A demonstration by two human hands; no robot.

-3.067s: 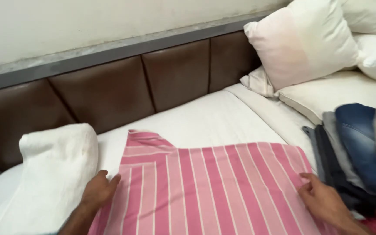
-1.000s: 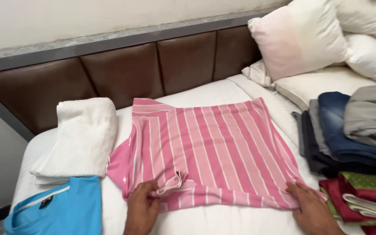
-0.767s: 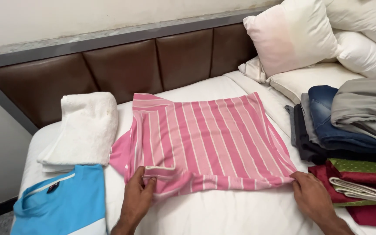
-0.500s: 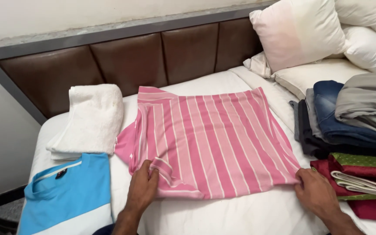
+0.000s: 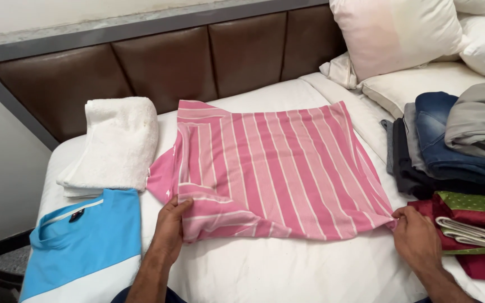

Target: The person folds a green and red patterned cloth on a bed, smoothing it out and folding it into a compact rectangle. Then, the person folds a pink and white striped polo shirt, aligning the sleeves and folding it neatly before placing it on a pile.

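— Fingers (image 5: 178,210) of the left hand (image 5: 169,233) are closed on the near left corner of the pink cotton garment with white stripes (image 5: 276,168), thumb on top and the cloth pinched under it. See that?

— I do. And the right hand (image 5: 416,238)?

— Same on the far side of the hem: its fingers (image 5: 402,216) are pressed together on the near right corner, right beside the folded dark red and green patterned cloth (image 5: 470,224).

— So where does the garment lie?

— Flat on the white sheet of the bed (image 5: 287,269), in the middle, with its left side already turned in over the body, sleeve and all. A folded white terry towel (image 5: 113,143) sits to its left, a bright blue and white shirt (image 5: 82,247) nearer on that side, and a stack of folded jeans and dark trousers (image 5: 450,146) to the right. White pillows (image 5: 399,33) lean against the brown padded headboard (image 5: 158,67) at the far right.

— What step would you call it?

— Mid-fold, I'd say. The hem is gripped at both corners, so the bottom edge looks ready to go up.

— And what would that need?

— Both corners lifted together and carried evenly toward the far edge, keeping the tucked left side from slipping open, then smoothed flat.
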